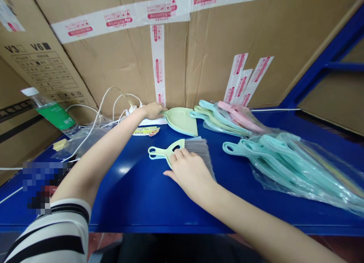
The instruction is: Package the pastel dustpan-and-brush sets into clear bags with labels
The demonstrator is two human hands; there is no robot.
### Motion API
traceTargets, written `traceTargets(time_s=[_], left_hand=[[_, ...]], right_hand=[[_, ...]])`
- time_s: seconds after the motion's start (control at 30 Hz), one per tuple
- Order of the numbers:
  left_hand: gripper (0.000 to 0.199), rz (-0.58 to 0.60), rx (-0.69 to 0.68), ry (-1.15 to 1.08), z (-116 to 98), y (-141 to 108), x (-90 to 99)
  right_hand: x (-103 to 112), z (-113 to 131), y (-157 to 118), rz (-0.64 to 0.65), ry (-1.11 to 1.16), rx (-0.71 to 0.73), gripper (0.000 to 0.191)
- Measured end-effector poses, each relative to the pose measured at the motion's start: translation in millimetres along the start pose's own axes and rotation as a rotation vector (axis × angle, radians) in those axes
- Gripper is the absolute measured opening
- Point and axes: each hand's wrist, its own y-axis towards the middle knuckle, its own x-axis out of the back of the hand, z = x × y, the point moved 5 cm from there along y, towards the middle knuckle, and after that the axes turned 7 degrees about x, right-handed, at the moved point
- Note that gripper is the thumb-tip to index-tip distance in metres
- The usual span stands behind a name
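My left hand (155,110) reaches to the back of the blue table, its fingers closed at the handle end of a pale green dustpan (182,119). A blue edge shows under that dustpan, so another seems stacked beneath it. Nearer to me, my right hand (193,172) has its fingers bent over the body of a pale green hand brush (179,143) with grey bristles. A light blue brush of the same shape peeks out below the green one. Both brush handles point left, and the bristles face right.
Bagged mint-green dustpans (273,157) lie at the right, with bagged pink, blue and green ones (227,117) behind. At left are a green-labelled bottle (58,115), white cables (98,111) and a power strip (153,121). Cardboard boxes (119,58) stand behind. A yellow packet (146,131) lies mid-table.
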Motion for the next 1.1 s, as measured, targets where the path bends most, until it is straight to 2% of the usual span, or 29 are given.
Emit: traceTargets(time_s=[0.13, 0.23, 0.3, 0.33, 0.4, 0.43, 0.47, 0.53, 0.6, 0.67, 0.77, 0.83, 0.9, 0.97, 1.03, 1.1], left_hand=[[0.047, -0.09, 0.041, 0.059, -14, -15, 11.7], [0.046, -0.169, 0.026, 0.07, -31, -36, 24.7], [0.043, -0.22, -0.013, 0.064, -42, -58, 31.4], [0.041, -0.272, -0.061, 0.052, -49, -71, 34.5], [0.038, -0.354, -0.137, 0.034, -60, -101, 35.7], [0.038, -0.369, -0.183, 0.024, -65, -115, 33.3], [0.037, -0.389, -0.21, 0.023, -69, -129, 30.1], [0.036, -0.419, -0.266, 0.021, -78, -152, 22.1], [0.035, -0.431, -0.312, 0.0, -86, -166, 14.9], [0.035, -0.433, -0.342, -0.042, -95, -172, 11.7], [0.036, -0.406, -0.33, -0.193, -110, -172, 15.1], [0.035, -0.36, -0.278, -0.406, -118, -171, 19.9], [0.04, -0.249, -0.213, -0.734, -127, -173, 20.9], [0.052, -0.051, -0.186, -1.142, -139, -175, 16.3], [0.06, 0.12, -0.177, -1.527, -149, -179, 11.4], [0.061, 0.133, -0.121, -1.777, -148, -184, 7.6]], right_hand=[[9, -3, 3, -0.046, 0.054, -0.007, 0.043], [27, -10, -4, -0.103, 0.081, -0.012, 0.034], [43, -25, -22, -0.223, 0.089, -0.046, 0.027], [53, -36, -37, -0.372, 0.101, -0.083, 0.027], [67, -66, -82, -0.758, 0.074, -0.219, 0.028], [66, -81, -107, -0.871, 0.033, -0.295, 0.027], [60, -95, -128, -0.882, -0.014, -0.367, 0.026], [39, -121, -160, -0.771, -0.079, -0.477, 0.033], [20, -135, -180, -0.682, -0.074, -0.473, 0.038], [9, -140, -190, -0.631, -0.07, -0.513, 0.036], [14, -131, -192, -0.67, -0.176, -0.572, 0.025], [24, -114, -188, -0.724, -0.304, -0.543, 0.02], [34, -87, -182, -0.799, -0.421, -0.439, 0.016], [40, -53, -172, -0.886, -0.471, -0.291, 0.015], [38, -19, -157, -0.898, -0.379, -0.135, 0.02], [36, 12, -141, -0.916, -0.212, 0.048, 0.022]])
